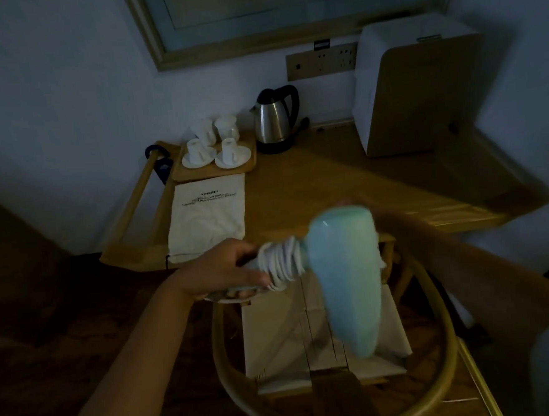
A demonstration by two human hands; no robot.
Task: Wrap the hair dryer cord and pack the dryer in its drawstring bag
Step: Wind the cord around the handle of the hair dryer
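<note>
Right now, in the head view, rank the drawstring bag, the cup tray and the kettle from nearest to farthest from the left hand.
From the left hand, which grips the hair dryer by its cord-wrapped handle:
1. Drawstring bag, flat on the desk just beyond the hand.
2. Cup tray, behind the bag.
3. Kettle, at the back by the wall, right of the tray.

Left hand (pixel 220 270) extended forward from bare forearm, fingers curled in a grip, thumb uppermost, right arm blurred, reaching in from lower right, right hand largely hidden
</note>
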